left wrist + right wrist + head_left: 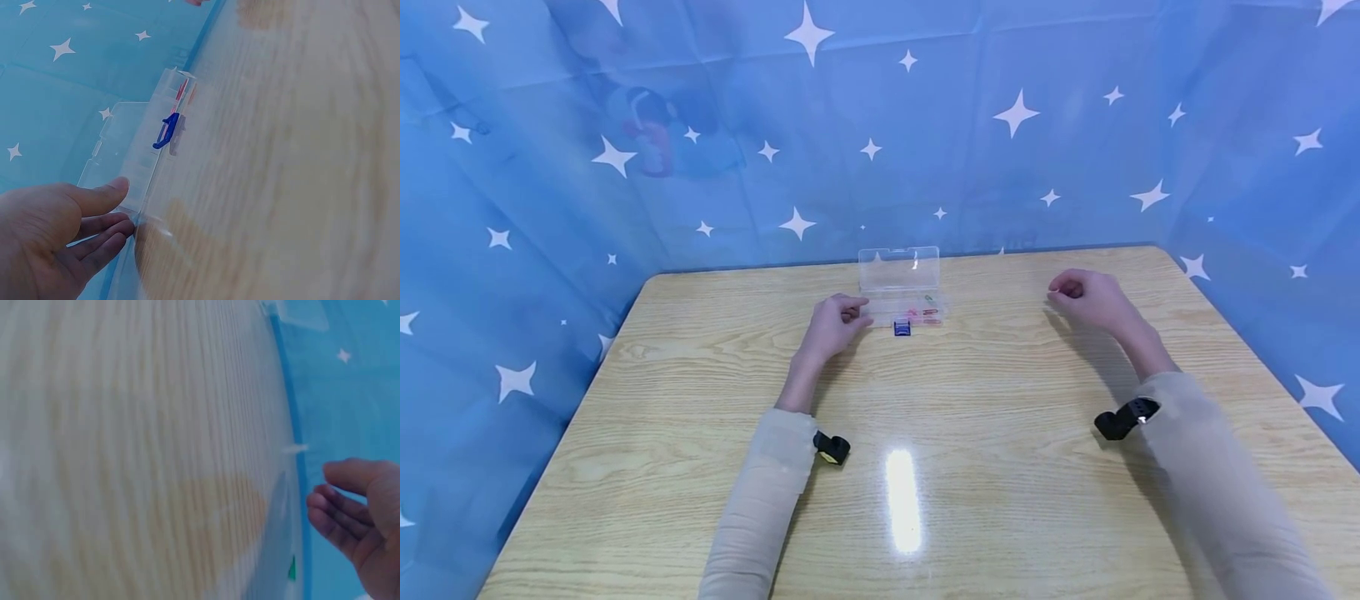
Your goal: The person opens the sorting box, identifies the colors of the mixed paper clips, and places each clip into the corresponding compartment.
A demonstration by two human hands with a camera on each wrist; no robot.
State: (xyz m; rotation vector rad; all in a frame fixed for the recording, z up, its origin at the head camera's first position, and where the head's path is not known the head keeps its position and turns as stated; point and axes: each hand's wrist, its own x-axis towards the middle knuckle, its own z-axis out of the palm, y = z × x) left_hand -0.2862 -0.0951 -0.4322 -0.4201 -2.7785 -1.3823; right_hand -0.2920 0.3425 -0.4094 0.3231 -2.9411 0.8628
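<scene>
A clear plastic box (880, 307) stands near the back of the table, its transparent lid (898, 271) raised behind it. Small red, pink and green pieces (930, 312), too small to identify surely, lie toward its right end. A dark blue latch (166, 131) sits on the box's front. My left hand (831, 325) holds the left end of the box between thumb and fingers. Well off to the right, my right hand (1093, 300) hovers above the table, fingers loosely curled; the right wrist view shows a gap between thumb (353, 474) and fingers, with nothing visible there.
The wood-grain table (760, 517) ends at a blue star-patterned curtain (850, 108) at the back and sides. Light glares off the tabletop at the near middle. A small green patch (292, 569) shows by the table's edge in the right wrist view; its kind is unclear.
</scene>
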